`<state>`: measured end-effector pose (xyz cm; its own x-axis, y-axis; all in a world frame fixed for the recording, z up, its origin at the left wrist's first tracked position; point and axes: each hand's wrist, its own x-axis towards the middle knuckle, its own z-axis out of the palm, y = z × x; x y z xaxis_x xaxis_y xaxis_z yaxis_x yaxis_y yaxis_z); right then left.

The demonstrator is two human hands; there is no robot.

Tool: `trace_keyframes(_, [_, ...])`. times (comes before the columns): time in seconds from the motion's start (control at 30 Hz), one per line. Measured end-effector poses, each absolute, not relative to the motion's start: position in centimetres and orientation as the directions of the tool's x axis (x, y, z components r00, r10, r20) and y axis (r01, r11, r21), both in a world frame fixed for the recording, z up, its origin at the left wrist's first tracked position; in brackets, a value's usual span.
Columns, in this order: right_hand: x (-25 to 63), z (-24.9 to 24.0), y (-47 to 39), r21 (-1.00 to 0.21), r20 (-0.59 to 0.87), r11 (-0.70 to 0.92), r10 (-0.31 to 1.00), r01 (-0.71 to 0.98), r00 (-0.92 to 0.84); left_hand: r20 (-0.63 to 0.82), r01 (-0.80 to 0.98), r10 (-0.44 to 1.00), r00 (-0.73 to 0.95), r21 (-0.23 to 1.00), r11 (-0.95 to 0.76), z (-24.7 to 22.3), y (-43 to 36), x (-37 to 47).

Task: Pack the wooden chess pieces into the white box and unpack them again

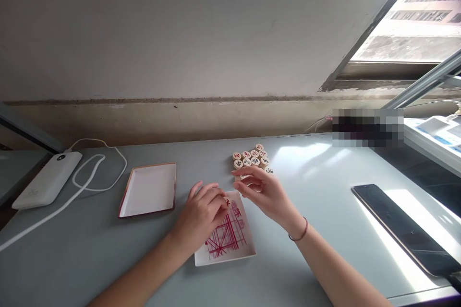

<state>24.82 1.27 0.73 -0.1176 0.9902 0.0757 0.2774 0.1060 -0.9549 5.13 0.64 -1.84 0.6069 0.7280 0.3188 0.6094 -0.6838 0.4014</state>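
My left hand (201, 213) is curled over the near white box (244, 250), whose inside bears red lines. At its fingertips shows a round Chinese chess piece (227, 202) with a red character, which the fingers hold. My right hand (264, 192) reaches in from the right, its thumb and index finger bent around a pale wooden Chinese chess piece (238, 179) at the near edge of the group. Beyond it, several more Chinese chess pieces (255, 161) stand close together in rows, with red or black characters; the hand covers some of them.
To the left lies a shallow white box lid (149, 189). A white power bank (48, 180) with a looped white cable (94, 172) is at the far left. A dark phone (403, 225) rests on the right of the grey table (306, 264); a wall stands behind.
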Motion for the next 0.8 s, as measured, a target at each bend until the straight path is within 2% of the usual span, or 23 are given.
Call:
trace_keyframes(0.17, [23.9,0.8,0.4,-0.796,0.211,0.352,0.924,0.493,-0.319,0.285,0.654,0.788,0.545,0.444,-0.613,-1.9,0.9,4.0])
trace_keyframes(0.37, [23.4,0.3,0.3,-0.523,0.241,0.56,0.82,0.642,-0.519,0.217,0.675,0.804,0.554,0.447,-0.586,-2.0,1.2,1.9])
trace_keyframes(0.47, [23.6,0.2,0.4,-0.414,0.21,0.587,0.805,0.696,-0.554,0.245,0.713,0.808,0.536,0.38,-0.589,-2.3,1.1,1.7])
trace_keyframes(0.57, [23.8,-0.1,0.5,-0.358,0.194,0.583,0.81,0.729,-0.553,0.264,0.743,0.81,0.523,0.324,-0.586,-2.4,0.9,2.0])
trace_keyframes(0.8, [22.7,-1.1,0.3,-0.254,0.284,0.618,0.783,0.744,-0.554,0.148,0.725,0.816,0.558,0.391,-0.567,-2.3,0.9,2.4])
